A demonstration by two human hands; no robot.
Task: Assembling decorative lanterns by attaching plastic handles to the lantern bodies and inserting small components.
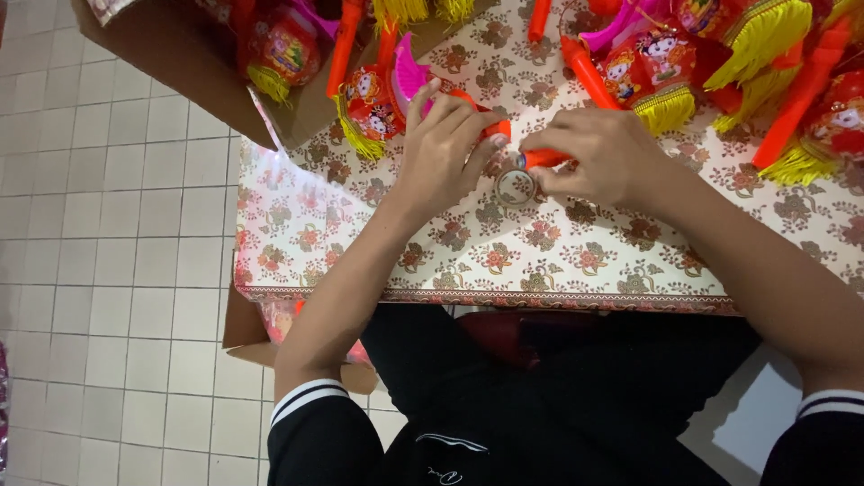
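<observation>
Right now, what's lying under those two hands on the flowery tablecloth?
Below the right hand a clear tape roll lies on the tablecloth. Both it and the left hand hold an orange handle; its middle is covered by fingers.

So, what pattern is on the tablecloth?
Floral: brownish-red flowers on cream tablecloth, clearest in the head view.

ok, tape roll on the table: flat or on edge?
Flat. The tape roll shows its full ring and open centre, cloth pattern visible through it, just below the right hand.
</observation>
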